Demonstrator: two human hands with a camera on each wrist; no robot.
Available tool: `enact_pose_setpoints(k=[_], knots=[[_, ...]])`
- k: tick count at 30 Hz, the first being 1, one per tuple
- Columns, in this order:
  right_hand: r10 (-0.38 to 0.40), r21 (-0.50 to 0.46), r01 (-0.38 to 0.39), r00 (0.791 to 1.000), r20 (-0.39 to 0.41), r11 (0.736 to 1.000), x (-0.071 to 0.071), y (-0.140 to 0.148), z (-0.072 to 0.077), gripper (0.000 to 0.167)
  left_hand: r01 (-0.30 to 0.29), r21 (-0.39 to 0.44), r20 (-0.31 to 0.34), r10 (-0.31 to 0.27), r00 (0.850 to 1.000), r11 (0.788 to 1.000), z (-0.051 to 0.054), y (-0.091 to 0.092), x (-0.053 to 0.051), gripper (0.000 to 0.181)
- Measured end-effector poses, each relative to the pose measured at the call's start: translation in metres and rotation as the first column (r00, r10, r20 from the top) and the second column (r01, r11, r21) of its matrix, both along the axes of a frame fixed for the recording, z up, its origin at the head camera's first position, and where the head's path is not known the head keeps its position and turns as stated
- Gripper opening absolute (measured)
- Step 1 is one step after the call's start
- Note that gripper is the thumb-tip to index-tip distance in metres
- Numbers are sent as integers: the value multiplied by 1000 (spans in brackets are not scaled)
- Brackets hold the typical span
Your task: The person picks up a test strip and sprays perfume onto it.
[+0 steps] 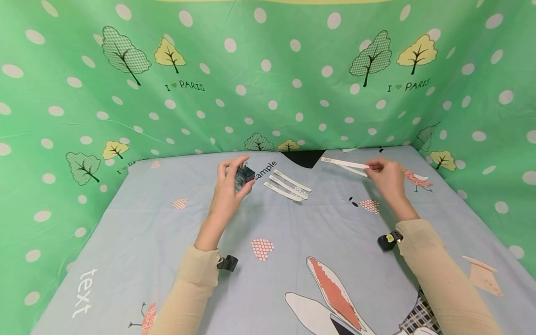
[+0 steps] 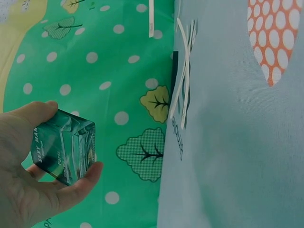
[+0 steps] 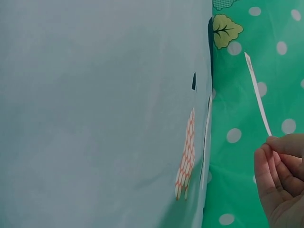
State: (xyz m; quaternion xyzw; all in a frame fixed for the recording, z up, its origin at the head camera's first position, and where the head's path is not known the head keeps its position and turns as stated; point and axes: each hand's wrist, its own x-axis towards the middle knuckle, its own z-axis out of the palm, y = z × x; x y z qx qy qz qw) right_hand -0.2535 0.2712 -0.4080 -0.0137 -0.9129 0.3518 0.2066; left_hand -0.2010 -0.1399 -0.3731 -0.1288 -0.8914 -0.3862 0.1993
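Note:
My left hand (image 1: pixel 224 188) grips a small dark teal glass perfume bottle (image 1: pixel 245 177), raised above the bed-like surface. A finger lies over the bottle's top, and pale lettering shows on its side (image 2: pixel 59 149) in the left wrist view. My right hand (image 1: pixel 387 181) pinches one end of a white paper scent strip (image 1: pixel 345 163), whose free end points left toward the bottle. Another white strip (image 1: pixel 353 171) lies below the held one. Between the hands, three more strips (image 1: pixel 282 191) lie side by side on the cloth, slanting down to the right.
A grey-blue printed cloth (image 1: pixel 146 242) covers the surface, with hearts, a rabbit and lettering printed on it. Behind it hangs a green dotted curtain (image 1: pixel 268 107). Each wrist carries a small black camera (image 1: pixel 229 263).

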Motion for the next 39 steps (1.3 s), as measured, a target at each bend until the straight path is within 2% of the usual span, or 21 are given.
enact_pose_setpoints(k=[14, 30, 39], knots=[[-5, 22, 5, 1000, -9, 1000, 1, 4, -6, 17, 4, -1, 4, -4, 1000, 1000, 1, 0, 1, 62], [-21, 70, 14, 995, 95, 997, -1, 10, -8, 19, 10, -4, -1, -10, 1000, 1000, 2, 1, 0, 61], [-47, 68, 35, 980, 194, 997, -1, 10, -9, 18, 18, -9, -7, -18, 1000, 1000, 2, 1, -1, 61]])
